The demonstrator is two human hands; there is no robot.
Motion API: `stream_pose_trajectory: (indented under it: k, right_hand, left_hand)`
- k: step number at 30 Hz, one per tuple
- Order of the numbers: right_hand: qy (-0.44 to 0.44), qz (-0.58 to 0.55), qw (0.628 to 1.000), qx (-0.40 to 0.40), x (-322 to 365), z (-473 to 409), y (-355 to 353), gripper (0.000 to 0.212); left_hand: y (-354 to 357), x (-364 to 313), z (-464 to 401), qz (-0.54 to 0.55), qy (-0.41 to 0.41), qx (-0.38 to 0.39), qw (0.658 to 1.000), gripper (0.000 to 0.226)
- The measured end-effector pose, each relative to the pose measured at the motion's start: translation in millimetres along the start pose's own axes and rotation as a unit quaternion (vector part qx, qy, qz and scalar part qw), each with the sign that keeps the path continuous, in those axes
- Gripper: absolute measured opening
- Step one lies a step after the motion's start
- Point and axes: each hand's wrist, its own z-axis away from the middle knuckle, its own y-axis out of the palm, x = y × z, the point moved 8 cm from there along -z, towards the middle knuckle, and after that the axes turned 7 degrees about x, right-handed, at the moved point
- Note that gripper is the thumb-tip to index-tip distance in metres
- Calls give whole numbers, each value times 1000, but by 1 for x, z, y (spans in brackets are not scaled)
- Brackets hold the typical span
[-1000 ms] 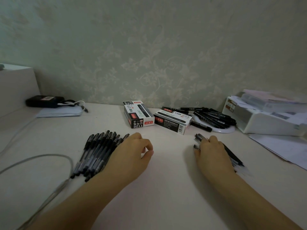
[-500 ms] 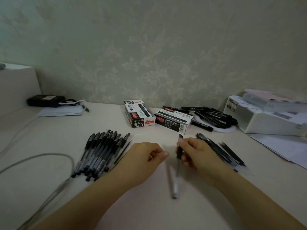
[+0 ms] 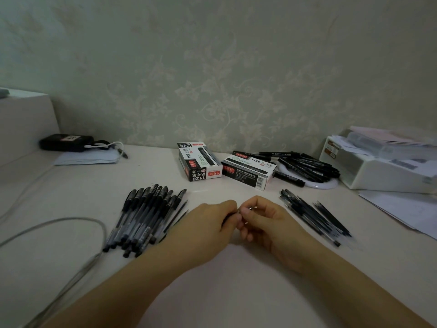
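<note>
My left hand and my right hand meet at the middle of the white desk, fingers curled around one black gel pen. Only a short dark piece of that pen shows between the fingers; the rest is hidden. A row of several capped black gel pens lies left of my left hand. A looser pile of pen barrels and refills lies right of my right hand.
Two black-and-white pen boxes stand behind my hands. Black markers are heaped on a round white plate. A white tray with papers sits at the right, a black device and a grey cable at the left.
My right hand picked a pen from the right pile and carried it to the middle. My left hand left the row of pens and closed on the same pen.
</note>
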Motion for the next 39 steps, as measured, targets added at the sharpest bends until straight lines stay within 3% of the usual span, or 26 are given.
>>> stream_pose_trajectory:
  k: [7, 11, 13, 16, 22, 27, 31, 34, 39]
  right_hand:
    - [-36, 5, 999, -9, 6, 1, -7, 6]
    - [-60, 75, 993, -67, 8, 0, -21, 2]
    - [-71, 213, 966, -129, 13, 4, -32, 6]
    - [-84, 434, 883, -157, 21, 8, -34, 15]
    - [-98, 520, 838, -130, 21, 5, -27, 16]
    - [-104, 514, 842, -125, 22, 6, -26, 6]
    - [-127, 411, 890, -148, 31, 9, -26, 14]
    - [-110, 365, 917, -121, 28, 8, -21, 29]
    - [-87, 276, 953, -95, 24, 7, -21, 17]
  left_hand:
    - [-7, -1, -3, -24, 12, -18, 999, 22]
    - [-3, 6, 0, -36, -26, -12, 999, 28]
    - [-2, 14, 2, -13, -54, -4, 998, 22]
    - [-1, 18, 2, -7, -64, 10, 998, 11]
    - [-7, 9, 3, -30, -34, -8, 999, 8]
    - [-10, 5, 3, -38, -9, -21, 999, 10]
    - [-10, 0, 3, -29, 17, -33, 999, 10]
    - [-10, -5, 2, -22, 41, -42, 998, 9]
    - [-12, -8, 2, -2, 46, -52, 998, 14]
